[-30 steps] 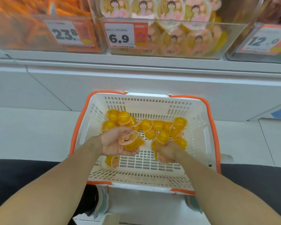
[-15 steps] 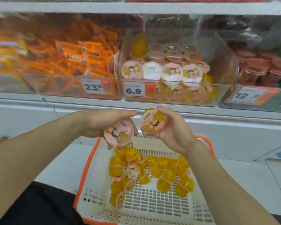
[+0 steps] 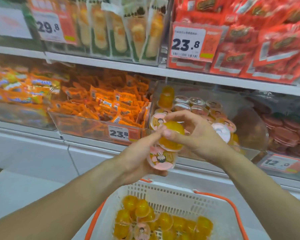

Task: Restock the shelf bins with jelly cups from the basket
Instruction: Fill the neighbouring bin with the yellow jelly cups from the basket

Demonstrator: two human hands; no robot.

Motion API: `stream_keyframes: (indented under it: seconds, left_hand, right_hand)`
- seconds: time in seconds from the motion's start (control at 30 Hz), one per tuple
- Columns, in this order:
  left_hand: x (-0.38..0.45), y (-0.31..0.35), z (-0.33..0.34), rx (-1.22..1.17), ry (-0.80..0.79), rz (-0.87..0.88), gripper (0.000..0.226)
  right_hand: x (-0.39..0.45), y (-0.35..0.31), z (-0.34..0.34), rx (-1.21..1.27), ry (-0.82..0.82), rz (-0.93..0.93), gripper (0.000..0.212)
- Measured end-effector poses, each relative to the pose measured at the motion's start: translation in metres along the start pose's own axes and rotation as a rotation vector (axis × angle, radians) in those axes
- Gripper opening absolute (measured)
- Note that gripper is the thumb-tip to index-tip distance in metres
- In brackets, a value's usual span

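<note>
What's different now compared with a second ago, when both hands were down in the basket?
Both hands rose from the white plastic basket to the clear jelly bin. The left hand holds a pink-lidded jelly cup; the right hand grips a yellow one. The remaining cups stay in the basket.

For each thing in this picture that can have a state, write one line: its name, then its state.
Left hand: grips a lid-forward jelly cup.
Right hand: holds an orange jelly cup.
Basket: part full of cups.
Clear jelly bin: part filled, open-topped.
Orange snack bin: full.
</note>
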State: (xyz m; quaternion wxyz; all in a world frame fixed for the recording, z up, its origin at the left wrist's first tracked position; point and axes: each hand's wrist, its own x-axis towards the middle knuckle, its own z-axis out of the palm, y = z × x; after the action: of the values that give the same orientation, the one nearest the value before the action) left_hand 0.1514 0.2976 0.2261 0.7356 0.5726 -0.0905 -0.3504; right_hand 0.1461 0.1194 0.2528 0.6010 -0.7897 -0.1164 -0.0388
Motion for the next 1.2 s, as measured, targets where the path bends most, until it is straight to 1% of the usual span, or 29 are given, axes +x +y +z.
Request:
stream_keyframes:
  seconds: [0.07,0.13,0.2,0.27,0.33,0.37,0.43,0.5,0.57,0.67,0.73,0.8,0.9,0.97,1.0,1.07,1.1,1.13,1.2]
  left_hand:
    - [0.003,0.0,0.002,0.004,0.06,0.051,0.052]
    - [0.006,0.001,0.005,-0.027,0.126,0.083,0.047]
    - [0.009,0.003,0.007,-0.109,0.192,0.078,0.04]
    - [0.012,0.006,0.008,-0.176,0.238,0.043,0.033]
    - [0.014,0.007,0.006,-0.205,0.229,0.018,0.028]
    - [0.015,0.008,0.005,-0.216,0.215,0.014,0.028]
    - [0.016,0.006,0.001,-0.234,0.197,0.005,0.032]
    - [0.018,0.004,-0.003,-0.232,0.188,-0.008,0.036]
    - [0.02,0.002,-0.007,-0.215,0.196,-0.024,0.035]
    - [0.021,0.0,-0.011,-0.178,0.225,-0.033,0.026]
    - [0.022,0.001,-0.012,-0.159,0.236,-0.033,0.023]
    - [0.022,0.001,-0.012,-0.165,0.25,-0.024,0.027]
    - [0.022,0.003,-0.013,-0.238,0.242,-0.006,0.039]
    - [0.021,0.006,-0.014,-0.294,0.219,0.011,0.044]
    - [0.021,0.007,-0.013,-0.324,0.207,0.02,0.045]
    - [0.02,0.009,-0.012,-0.357,0.199,0.033,0.045]
    - [0.02,0.009,-0.012,-0.358,0.208,0.041,0.042]
    - [0.02,0.009,-0.01,-0.359,0.223,0.052,0.038]
    - [0.022,0.01,-0.006,-0.39,0.255,0.094,0.031]
  right_hand:
    - [0.011,-0.005,-0.003,-0.069,0.047,0.059,0.055]
    - [0.023,-0.01,-0.005,-0.13,0.065,0.061,0.051]
    - [0.038,-0.011,-0.01,-0.19,0.082,0.045,0.047]
    - [0.057,-0.003,-0.016,-0.184,0.113,0.051,0.048]
    - [0.08,0.011,-0.019,-0.239,0.2,0.045,0.052]
    - [0.091,0.017,-0.021,-0.296,0.238,0.035,0.05]
    - [0.112,0.026,-0.022,-0.448,0.258,0.022,0.047]
    - [0.128,0.032,-0.023,-0.59,0.232,0.016,0.045]
    - [0.136,0.035,-0.024,-0.622,0.173,0.031,0.043]
    - [0.138,0.038,-0.023,-0.683,0.04,0.049,0.045]
    - [0.138,0.042,-0.023,-0.744,0.031,0.031,0.045]
    - [0.137,0.046,-0.024,-0.731,0.065,0.043,0.043]
    - [0.133,0.046,-0.023,-0.679,0.075,0.091,0.043]
    - [0.125,0.04,-0.02,-0.711,0.116,0.046,0.04]
    - [0.118,0.034,-0.017,-0.719,0.172,-0.009,0.034]
    - [0.096,0.019,-0.01,-0.67,0.288,-0.139,0.011]
    - [0.083,0.012,-0.007,-0.616,0.293,-0.176,0.006]
    - [0.07,0.006,-0.005,-0.556,0.256,-0.182,0.007]
    - [0.044,0.003,-0.003,-0.418,0.131,-0.123,0.007]
